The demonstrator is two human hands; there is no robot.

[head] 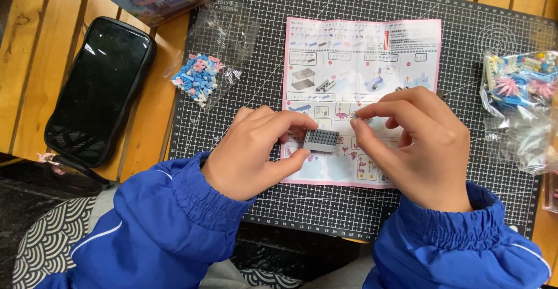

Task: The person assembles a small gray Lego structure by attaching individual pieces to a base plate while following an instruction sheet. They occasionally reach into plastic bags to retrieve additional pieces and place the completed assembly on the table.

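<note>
Basically, left hand (250,155) fingers pinch 1 grey plate (321,140); right hand (421,144) fingers pinch maybe 1 tiny pc.

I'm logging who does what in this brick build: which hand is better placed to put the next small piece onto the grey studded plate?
Probably the right hand: its fingertips already pinch a tiny piece just above and right of the grey studded plate. The left hand is occupied gripping that plate.
</note>
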